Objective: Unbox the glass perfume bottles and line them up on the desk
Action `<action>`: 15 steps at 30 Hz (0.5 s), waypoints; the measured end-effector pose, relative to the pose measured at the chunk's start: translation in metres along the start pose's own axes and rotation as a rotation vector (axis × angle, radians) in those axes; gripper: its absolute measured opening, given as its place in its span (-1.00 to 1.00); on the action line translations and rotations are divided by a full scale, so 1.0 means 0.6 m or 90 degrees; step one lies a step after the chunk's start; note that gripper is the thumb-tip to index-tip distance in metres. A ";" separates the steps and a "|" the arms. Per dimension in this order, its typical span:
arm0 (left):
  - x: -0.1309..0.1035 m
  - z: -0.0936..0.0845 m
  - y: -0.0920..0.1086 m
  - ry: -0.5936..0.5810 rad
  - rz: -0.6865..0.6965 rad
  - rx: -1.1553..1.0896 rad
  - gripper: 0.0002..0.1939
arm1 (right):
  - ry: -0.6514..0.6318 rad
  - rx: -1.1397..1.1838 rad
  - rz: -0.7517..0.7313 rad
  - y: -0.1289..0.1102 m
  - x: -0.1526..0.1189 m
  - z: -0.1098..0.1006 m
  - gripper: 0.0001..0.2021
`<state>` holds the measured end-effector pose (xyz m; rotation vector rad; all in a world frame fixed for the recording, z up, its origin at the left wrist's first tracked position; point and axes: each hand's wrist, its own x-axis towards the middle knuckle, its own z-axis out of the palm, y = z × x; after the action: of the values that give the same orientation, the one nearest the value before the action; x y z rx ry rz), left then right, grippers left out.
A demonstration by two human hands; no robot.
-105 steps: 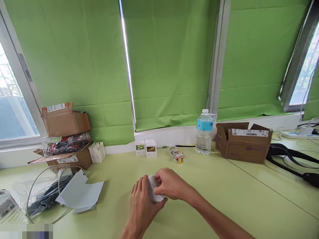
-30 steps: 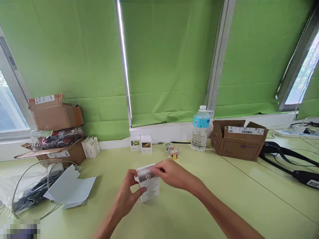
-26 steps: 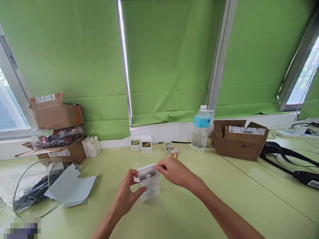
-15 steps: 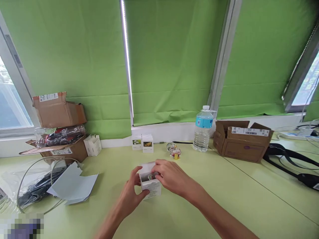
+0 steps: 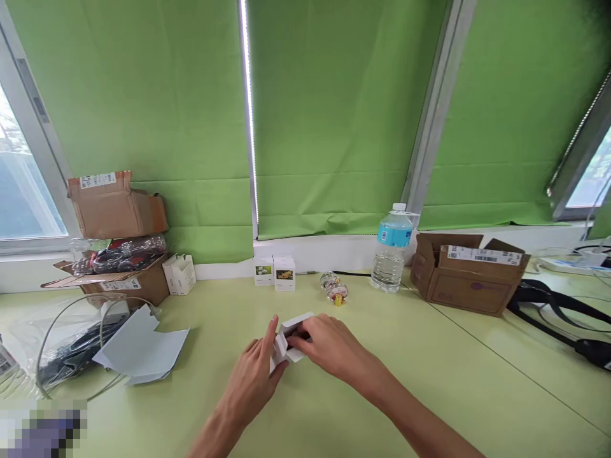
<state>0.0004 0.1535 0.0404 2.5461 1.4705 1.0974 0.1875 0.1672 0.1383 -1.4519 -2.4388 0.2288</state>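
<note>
A small white carton [image 5: 280, 357] is tilted on its side above the table, its flap [image 5: 296, 320] raised. My left hand [image 5: 252, 375] is closed around the carton from the left, the thumb in front and the index finger along its upper edge. My right hand [image 5: 329, 343] has its fingers bent into the carton's opening. Those fingertips and whatever they hold are hidden inside. Beyond my hands, small glass bottles [image 5: 331, 283] lie on the table, one with a gold cap [image 5: 338, 300]. Two small picture boxes [image 5: 285, 280] stand against the wall behind.
A large water bottle [image 5: 389, 261] and an open cardboard box [image 5: 470, 283] stand at the back right, beside black straps [image 5: 548, 318]. Stacked cardboard boxes [image 5: 114, 216], a white carton [image 5: 180, 275], papers [image 5: 143, 350] and a bagged cable [image 5: 79, 350] occupy the left.
The carton has turned from roughly upright to tilted on its side. My right fingers have gone deeper into it, and the round glass piece seen inside is now hidden.
</note>
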 end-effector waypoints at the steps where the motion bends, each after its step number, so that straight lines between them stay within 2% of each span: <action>1: 0.000 0.001 -0.001 0.011 0.013 0.020 -0.21 | 0.001 0.012 -0.009 0.001 0.003 0.005 -0.68; 4: 0.001 0.003 -0.010 0.044 0.043 0.079 -0.38 | 0.027 0.034 -0.027 0.009 0.018 0.027 -0.79; 7: 0.001 0.007 -0.019 0.066 0.054 0.109 -0.56 | 0.035 0.063 0.017 0.018 0.038 0.059 -0.84; 11: -0.002 0.013 -0.024 0.093 0.060 0.126 -0.57 | 0.032 0.176 0.050 0.022 0.051 0.095 -0.85; 15: -0.004 0.018 -0.023 0.105 0.082 0.141 -0.55 | 0.066 0.297 0.064 0.025 0.050 0.113 -0.84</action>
<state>-0.0048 0.1629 0.0264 2.7946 1.5643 1.2539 0.1643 0.2016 0.0752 -1.3330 -2.0501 0.6751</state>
